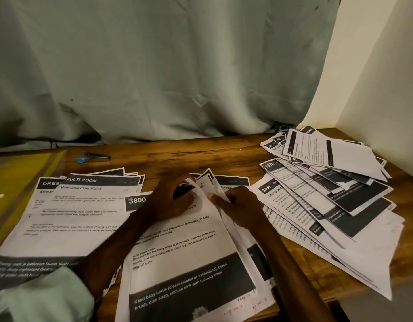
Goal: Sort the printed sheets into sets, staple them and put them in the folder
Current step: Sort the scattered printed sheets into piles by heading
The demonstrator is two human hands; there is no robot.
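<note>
In the head view, the left hand (171, 201) and the right hand (235, 205) both pinch the top corner of the middle set of sheets (189, 252), which lies on the worktop (177, 156). The paper looks thin, light and floppy, so I think it is best held at the aligned corner. The stapler (94, 157) lies well apart.

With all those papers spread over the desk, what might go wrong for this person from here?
1. The fanned pile on the right overhangs the table edge, so sheets may slide off.
2. Both hands pinch the top corner of the middle set, and loose pages could get mixed in with the wrong set.
3. The stapler lies far back, so reaching over may disturb the left stack.
</note>
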